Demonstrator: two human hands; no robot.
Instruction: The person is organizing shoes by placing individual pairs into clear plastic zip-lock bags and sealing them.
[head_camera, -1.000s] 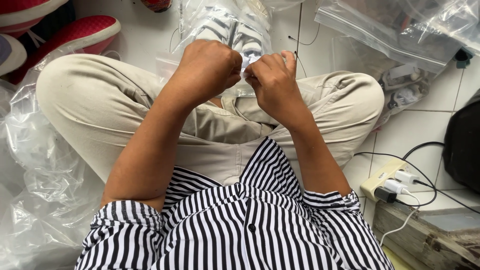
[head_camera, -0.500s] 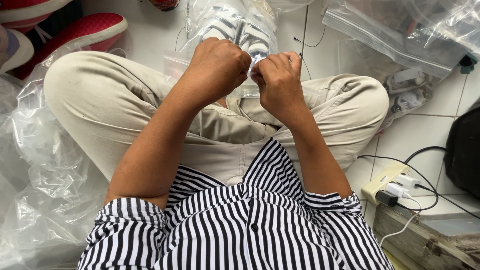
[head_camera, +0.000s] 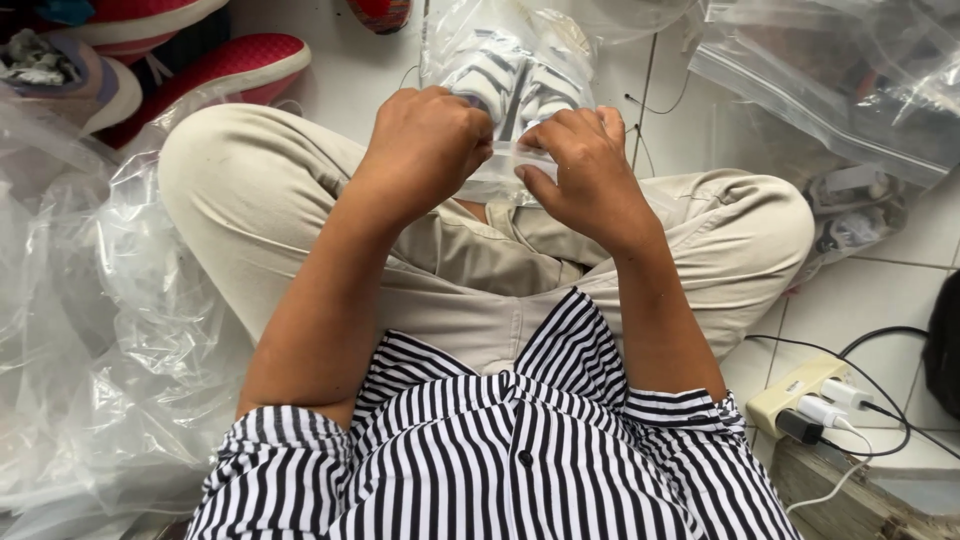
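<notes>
Both hands pinch the near edge of the clear zip bag (head_camera: 505, 165): left hand (head_camera: 425, 140), right hand (head_camera: 585, 165). White shoes (head_camera: 510, 80) lie beyond, lengthwise away.

A white tiled floor (head_camera: 860, 300) is seen beneath everything. At far left, red shoes with white soles (head_camera: 215, 65) are laid on it, and crumpled clear plastic bags (head_camera: 90, 330) are heaped along the left side. At far centre, a clear bag holding white shoes (head_camera: 510, 70) is rested on the tiles. Filled clear bags (head_camera: 830, 90) are piled far right. A cream power strip (head_camera: 800, 395) with plugged cables is placed near right.
</notes>
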